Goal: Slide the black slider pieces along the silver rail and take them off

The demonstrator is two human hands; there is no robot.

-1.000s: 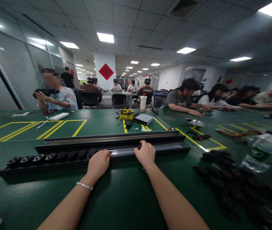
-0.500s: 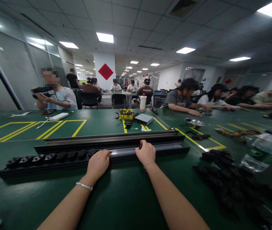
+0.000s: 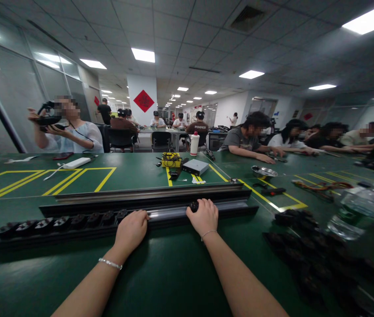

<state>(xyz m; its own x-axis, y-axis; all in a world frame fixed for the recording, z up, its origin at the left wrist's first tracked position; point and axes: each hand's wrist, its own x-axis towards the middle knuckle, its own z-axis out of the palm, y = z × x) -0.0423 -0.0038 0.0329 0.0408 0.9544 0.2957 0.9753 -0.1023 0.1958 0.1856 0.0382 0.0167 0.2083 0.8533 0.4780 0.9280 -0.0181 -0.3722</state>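
Observation:
A long black power track (image 3: 170, 223) lies across the green table in front of me. Several black socket modules (image 3: 62, 223) stand in a row in its left half. My left hand (image 3: 132, 231) is closed over the track at the right end of that row; its fingertips are partly hidden. In my right hand (image 3: 204, 215) a round black socket module (image 3: 193, 206) is gripped at the track's channel, right of a bare shiny stretch. Whether its base touches the channel cannot be made out. Directly behind lies a second long black rail (image 3: 84, 198).
A dark pile of black modules (image 3: 306, 251) lies at the right, beside a clear plastic bottle (image 3: 352, 211). Farther back are a metal bowl (image 3: 264, 171), a grey box (image 3: 195, 167) and a yellow box with cables (image 3: 171, 159). Other people sit around the table.
The round module in my right hand has turned and shows more of its top. My left hand stays on the track. The view has shifted slightly.

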